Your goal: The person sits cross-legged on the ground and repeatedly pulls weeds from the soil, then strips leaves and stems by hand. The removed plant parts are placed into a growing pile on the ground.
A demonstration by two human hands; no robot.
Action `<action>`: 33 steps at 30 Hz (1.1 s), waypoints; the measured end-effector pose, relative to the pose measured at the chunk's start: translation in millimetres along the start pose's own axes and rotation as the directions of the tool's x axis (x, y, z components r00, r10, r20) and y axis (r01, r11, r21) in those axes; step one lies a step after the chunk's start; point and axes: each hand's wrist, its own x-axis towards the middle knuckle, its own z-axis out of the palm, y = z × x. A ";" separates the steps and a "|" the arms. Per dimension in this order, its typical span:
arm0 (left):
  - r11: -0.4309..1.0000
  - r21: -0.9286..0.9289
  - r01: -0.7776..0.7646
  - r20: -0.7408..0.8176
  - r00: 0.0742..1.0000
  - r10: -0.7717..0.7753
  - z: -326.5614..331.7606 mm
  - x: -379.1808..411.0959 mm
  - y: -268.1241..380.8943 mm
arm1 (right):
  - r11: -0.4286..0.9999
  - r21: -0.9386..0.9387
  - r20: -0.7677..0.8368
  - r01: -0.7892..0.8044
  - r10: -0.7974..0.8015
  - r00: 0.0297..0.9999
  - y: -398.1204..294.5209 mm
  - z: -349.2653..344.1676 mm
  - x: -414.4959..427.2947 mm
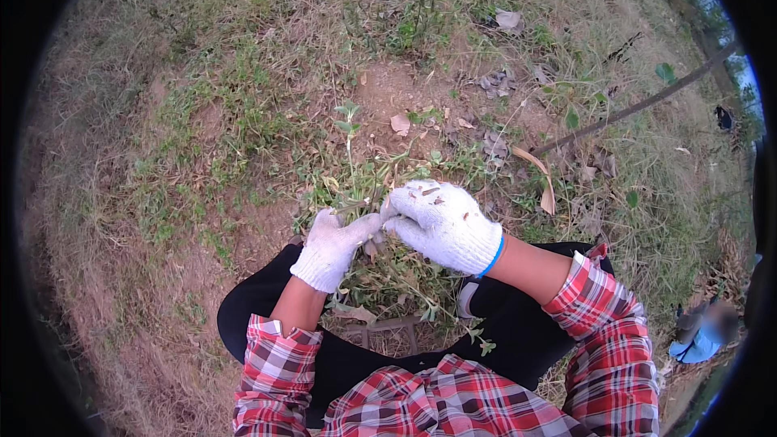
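Both my hands wear white knitted gloves and meet in front of my bent knees. My left hand (337,243) is closed around a small bunch of green weedy plant stems (358,197). One leafy shoot (348,124) stands up beyond it. Thumb and fingers of my right hand (440,224) pinch together at the same stems, touching the left thumb; the fingertips are partly hidden. Bits of dry leaf cling to the back of the right glove. More green plants (419,285) lie on the ground below my hands, between my legs.
A low frame with bars (385,325), material unclear, sits between my legs. From the right slants a long thin stick (631,106). A curled dry leaf (540,179) lies near its lower end. Dry grass and bare soil (394,88) surround me. Another person (698,340) is at the far right.
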 end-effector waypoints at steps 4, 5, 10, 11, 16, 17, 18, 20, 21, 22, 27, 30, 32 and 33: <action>1.000 -0.016 -0.020 0.055 0.998 0.021 1.3 -8.1 3.4 | 0.985 0.101 0.030 -0.139 0.137 0.990 10.3 3.7 -0.4; 1.000 -0.020 -0.014 0.043 0.999 0.015 1.7 -8.9 4.6 | 0.986 0.089 0.031 -0.139 0.137 0.990 10.9 2.8 -1.2; 0.999 -0.017 -0.038 0.009 0.999 0.038 -1.1 -10.6 6.6 | 0.990 -0.078 -0.046 -0.116 0.113 0.993 8.7 -13.0 0.6; 0.999 -0.024 -0.041 -0.001 0.999 0.041 -0.8 -12.6 6.9 | 0.968 -0.233 -0.079 -0.096 0.080 0.994 15.7 -13.1 1.8; 0.993 -0.029 -0.113 0.049 0.992 0.115 -5.5 -11.3 0.4 | 0.977 -0.093 -0.021 -0.194 0.193 0.981 30.3 -25.2 1.9; 0.991 -0.026 -0.130 0.051 0.990 0.132 -6.1 -11.3 0.5 | 0.976 -0.129 -0.085 -0.175 0.165 0.983 29.1 -29.4 3.4; 0.991 -0.013 -0.131 0.068 0.989 0.132 -6.2 -10.9 0.5 | 0.972 -0.168 -0.150 -0.161 0.137 0.979 28.1 -34.4 3.9; 0.991 0.013 -0.134 0.100 0.986 0.132 -7.2 -10.3 0.7 | 0.961 -0.210 -0.182 -0.179 0.142 0.973 28.8 -36.9 4.7; 0.992 0.016 -0.129 0.114 0.985 0.126 -7.4 -10.4 -0.2 | 0.965 -0.203 -0.170 -0.168 0.134 0.976 30.3 -34.6 4.4; 0.992 0.019 -0.124 0.128 0.984 0.120 -8.1 -11.6 -2.4 | 0.968 -0.196 -0.158 -0.157 0.127 0.979 31.6 -29.5 4.3; 0.991 0.016 -0.132 0.163 0.978 0.127 -5.8 -8.3 -2.6 | 0.994 -0.105 0.037 -0.043 0.047 0.998 31.3 -14.8 -0.5; 0.988 -0.073 -0.136 -0.009 0.991 0.135 -10.7 -1.0 -5.5 | 0.992 -0.056 0.138 -0.110 0.116 0.984 21.2 -18.8 0.8; 0.966 -0.194 -0.169 -0.095 0.984 0.153 -11.2 1.6 -3.4 | 0.988 -0.037 0.196 -0.151 0.155 0.968 15.9 -20.4 -1.8; 0.962 -0.213 -0.172 -0.120 0.982 0.149 -11.0 2.8 -3.9 | 0.986 -0.026 0.216 -0.166 0.167 0.962 16.2 -19.7 -2.4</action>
